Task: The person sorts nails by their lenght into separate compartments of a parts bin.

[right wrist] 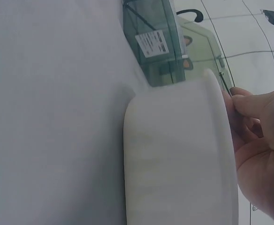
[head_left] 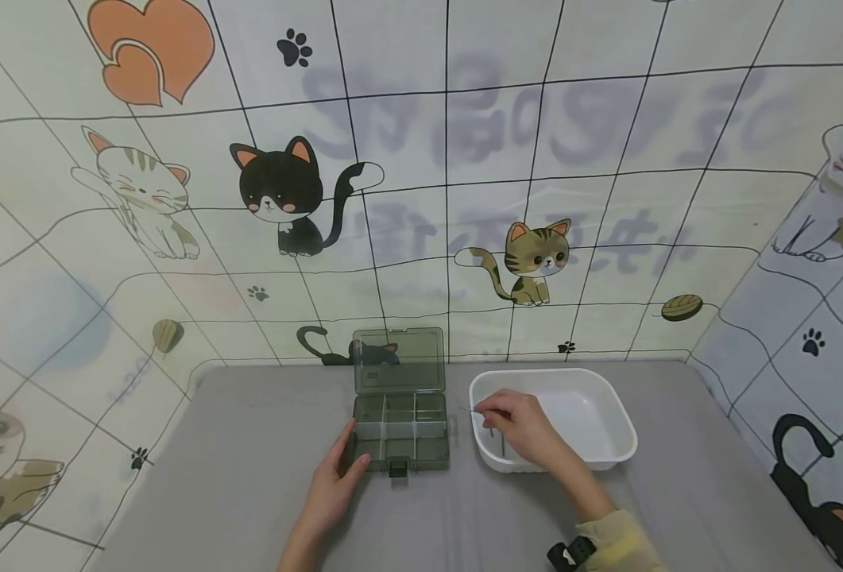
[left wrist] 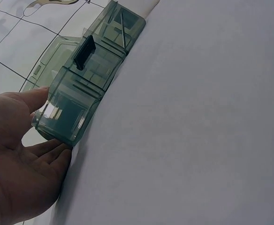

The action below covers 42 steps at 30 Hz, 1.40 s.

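Note:
A green see-through compartment box (head_left: 401, 453) stands on the table, its lid (head_left: 400, 361) raised at the back. My left hand (head_left: 333, 482) holds its front left corner, the thumb (left wrist: 36, 98) at the upper edge and the fingers low against the side. Through the box wall a thin dark rod (left wrist: 123, 28) shows slanting inside. Over the left rim of a white basin (head_left: 593, 405), my right hand (head_left: 524, 429) pinches a thin metal rod (head_left: 467, 409) between thumb and fingertips. Its tip points left toward the box; the fingers hide its other end.
Thin dark rods (head_left: 503, 445) lie in the left part of the basin. A black latch (head_left: 397, 467) juts from the box front. The grey tabletop (head_left: 249, 445) ends at the back against a cloth wall (head_left: 407, 286) with cat drawings. A black band (head_left: 571, 554) circles the right wrist.

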Tool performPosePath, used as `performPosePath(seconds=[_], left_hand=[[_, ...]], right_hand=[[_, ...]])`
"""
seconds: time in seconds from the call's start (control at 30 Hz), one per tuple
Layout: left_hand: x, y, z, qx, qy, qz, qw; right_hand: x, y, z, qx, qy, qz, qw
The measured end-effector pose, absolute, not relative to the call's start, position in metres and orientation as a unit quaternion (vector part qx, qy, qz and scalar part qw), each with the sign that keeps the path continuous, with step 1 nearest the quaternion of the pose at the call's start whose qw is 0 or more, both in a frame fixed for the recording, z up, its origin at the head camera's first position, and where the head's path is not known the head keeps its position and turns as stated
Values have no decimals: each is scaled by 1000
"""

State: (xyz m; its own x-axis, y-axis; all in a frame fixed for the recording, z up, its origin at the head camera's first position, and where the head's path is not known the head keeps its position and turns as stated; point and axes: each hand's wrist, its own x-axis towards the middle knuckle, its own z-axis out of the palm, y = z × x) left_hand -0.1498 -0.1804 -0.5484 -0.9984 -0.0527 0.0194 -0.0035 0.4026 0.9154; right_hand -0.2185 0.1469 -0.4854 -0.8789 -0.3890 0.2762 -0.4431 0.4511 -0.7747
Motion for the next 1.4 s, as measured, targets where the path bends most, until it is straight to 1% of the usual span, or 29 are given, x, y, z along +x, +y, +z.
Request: performPosePath(seconds=[0.2, 0.67, 0.8, 1.07, 1.4], left_hand=[[-148, -181, -548, 13, -838, -545, 19], [-149, -180, -548, 21, -830, -558, 25], [-149, -180, -547, 15, -830, -558, 28], [-150, -180, -548, 11, -832, -554, 33], [-149, -182, -548, 10, -835, -550, 30]], right_hand=[[-218, 139, -485, 264, -846, 462, 41], [-214, 113, -483, 268, -857, 438, 27], [-214, 107, -487, 300, -856, 418, 46], [-215, 96, -494, 342, -868, 345, 105], [-213, 88, -495, 358, -866, 328, 116]])
